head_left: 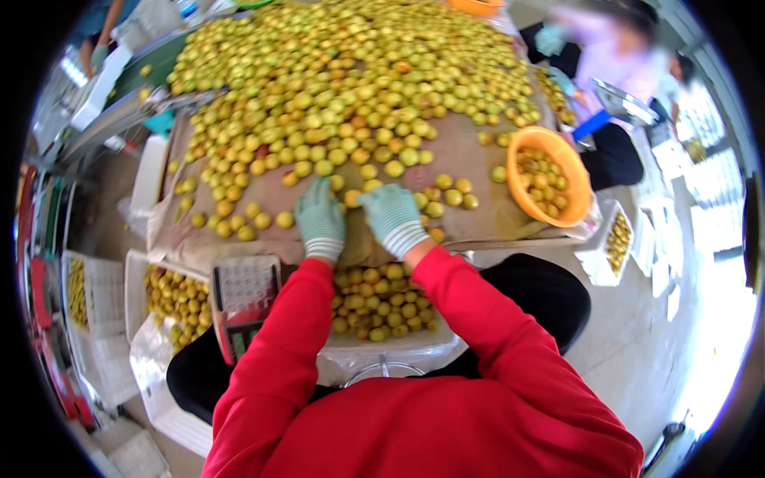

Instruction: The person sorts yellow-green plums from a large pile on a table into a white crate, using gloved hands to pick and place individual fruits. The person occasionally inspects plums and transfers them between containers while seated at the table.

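Both my hands wear pale green gloves with white striped cuffs and reach over the near part of a cloth-covered table (pixel 494 187). My left hand (pixel 320 213) lies low, its fingers stretched forward beside a few small round yellow-green fruits. My right hand (pixel 392 212) is angled to the left with fingers extended, its tips beside an orange-yellow fruit (pixel 352 198) between the hands. Whether a fruit is under either palm is hidden. Below my wrists, a crate of fruit (pixel 378 307) sits between my knees at the table edge. A large heap of fruit (pixel 335 88) covers the far table.
An orange basket (pixel 580 187) of fruit stands at the table's right edge. Left of my lap are a weighing scale (pixel 245 291) and a white crate (pixel 137 307) with fruit. Another fruit crate (pixel 627 247) stands at right. A co-worker (pixel 610 60) sits at the far right.
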